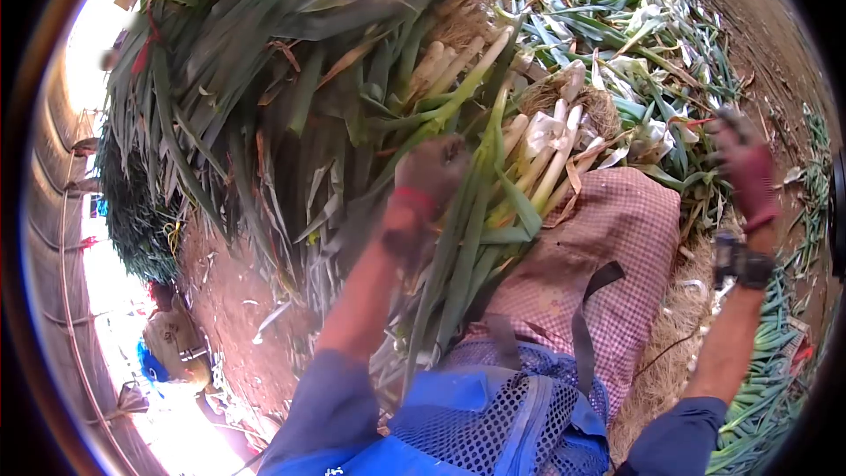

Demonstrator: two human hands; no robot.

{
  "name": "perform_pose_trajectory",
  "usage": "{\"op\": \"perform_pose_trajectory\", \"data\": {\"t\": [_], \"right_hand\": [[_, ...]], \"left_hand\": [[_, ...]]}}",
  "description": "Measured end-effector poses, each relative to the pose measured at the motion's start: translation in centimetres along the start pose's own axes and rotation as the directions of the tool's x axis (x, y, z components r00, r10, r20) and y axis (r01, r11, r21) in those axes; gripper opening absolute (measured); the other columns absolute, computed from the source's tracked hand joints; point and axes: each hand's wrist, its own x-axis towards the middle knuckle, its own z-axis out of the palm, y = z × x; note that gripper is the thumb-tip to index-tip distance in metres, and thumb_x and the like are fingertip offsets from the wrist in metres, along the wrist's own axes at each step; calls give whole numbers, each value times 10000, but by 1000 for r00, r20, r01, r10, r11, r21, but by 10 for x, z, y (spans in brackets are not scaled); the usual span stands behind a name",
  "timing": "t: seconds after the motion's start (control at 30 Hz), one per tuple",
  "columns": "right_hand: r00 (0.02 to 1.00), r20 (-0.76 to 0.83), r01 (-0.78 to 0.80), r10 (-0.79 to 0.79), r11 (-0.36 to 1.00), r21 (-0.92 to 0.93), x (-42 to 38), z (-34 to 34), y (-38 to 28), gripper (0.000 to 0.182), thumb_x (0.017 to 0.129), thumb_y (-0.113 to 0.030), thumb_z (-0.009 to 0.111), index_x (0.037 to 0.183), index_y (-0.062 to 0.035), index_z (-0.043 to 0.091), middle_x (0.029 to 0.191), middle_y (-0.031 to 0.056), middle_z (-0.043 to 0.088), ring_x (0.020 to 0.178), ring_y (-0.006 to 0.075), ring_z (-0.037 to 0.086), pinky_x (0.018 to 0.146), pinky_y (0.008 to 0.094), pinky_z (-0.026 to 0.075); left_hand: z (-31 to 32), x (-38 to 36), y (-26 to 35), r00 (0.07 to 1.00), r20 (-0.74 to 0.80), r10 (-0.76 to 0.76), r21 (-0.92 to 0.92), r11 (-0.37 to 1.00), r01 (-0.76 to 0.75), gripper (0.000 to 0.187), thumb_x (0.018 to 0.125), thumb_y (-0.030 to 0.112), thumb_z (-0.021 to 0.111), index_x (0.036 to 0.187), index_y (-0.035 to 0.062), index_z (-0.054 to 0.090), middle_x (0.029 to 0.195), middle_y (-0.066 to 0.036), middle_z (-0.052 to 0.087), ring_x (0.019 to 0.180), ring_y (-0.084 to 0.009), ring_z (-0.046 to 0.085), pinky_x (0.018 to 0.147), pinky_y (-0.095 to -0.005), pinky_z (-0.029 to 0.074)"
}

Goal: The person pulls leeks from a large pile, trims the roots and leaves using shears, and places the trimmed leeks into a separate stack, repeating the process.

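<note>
My left hand, in a dark glove with a red cuff, is closed in a fist against the green leaves of leeks lying across my lap. Motion blurs it, and what its fingers hold is hidden. Out to the right, my right hand wears a maroon glove, its fingers curled together. A thin red strip shows at its fingertips, too small to name. Between my hands lie white leek stalks with shaggy roots. A checked pink cloth covers my leg below them.
A tall heap of leeks fills the left. Leek trimmings litter the ground at the upper right, and more leeks lie at the lower right. A blue mesh bag rests on my lap. Another person is at the far left.
</note>
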Motion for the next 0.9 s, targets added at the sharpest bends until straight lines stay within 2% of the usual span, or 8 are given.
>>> {"op": "perform_pose_trajectory", "data": {"t": [0.03,0.07,0.2,0.27,0.47,0.73,0.87,0.9], "right_hand": [[848,306,-479,432,873,94,-5,10,-88,295,1004,-261,700,1187,-30,720,961,107,744,782,200,696,678,345,569],[976,165,-147,140,989,29,-33,45,-88,313,980,-237,710,1157,21,722,1026,166,759,886,271,727,808,362,580],[834,461,-448,305,861,241,-80,114,-142,420,971,-306,672,1233,19,713,1081,236,768,978,311,765,877,400,594],[843,502,-353,195,904,240,-98,143,-149,432,948,-304,678,1246,7,718,1144,261,750,1049,371,748,943,409,574],[821,546,-388,169,866,316,-110,173,-171,435,936,-271,719,1235,45,716,1092,229,777,979,262,767,869,353,586],[714,658,-624,238,642,445,-61,212,-189,527,968,-421,716,1116,84,695,850,163,750,766,215,707,715,351,554],[597,765,-801,240,132,584,-66,243,-201,434,987,-325,721,1142,80,694,846,80,719,748,139,663,690,308,533],[675,714,-736,186,233,635,-71,247,-194,358,976,-263,735,1126,61,711,880,38,703,735,113,639,666,290,519]], "left_hand": [[3,10,5,995,78,-65,-50,996,69,415,928,371,701,1238,100,750,1145,-155,772,1088,-317,738,946,-418,560],[8,17,10,979,161,-125,-93,986,142,446,926,388,703,1265,100,740,1194,-171,758,1145,-328,719,984,-422,548],[39,31,14,953,233,-196,210,966,148,544,901,444,737,1318,95,716,1287,-181,727,1206,-348,690,1003,-416,548],[53,33,3,949,229,-218,143,972,189,676,852,470,814,1340,20,688,1300,-213,720,1205,-350,698,1006,-398,549],[44,16,-15,858,424,-290,-442,760,476,538,832,329,903,1158,-72,750,986,-122,779,844,-149,702,771,-307,559],[1,-66,-9,823,549,-146,-477,754,452,426,830,227,891,1144,-32,765,926,1,747,769,-57,635,689,-243,519],[-17,-90,13,719,679,-149,-382,764,520,446,823,220,897,1176,-13,754,954,29,735,803,-35,626,694,-225,505],[-11,-85,-5,745,666,-32,-297,905,305,422,872,237,846,1206,-1,745,964,16,746,827,-45,642,726,-230,521]]}}
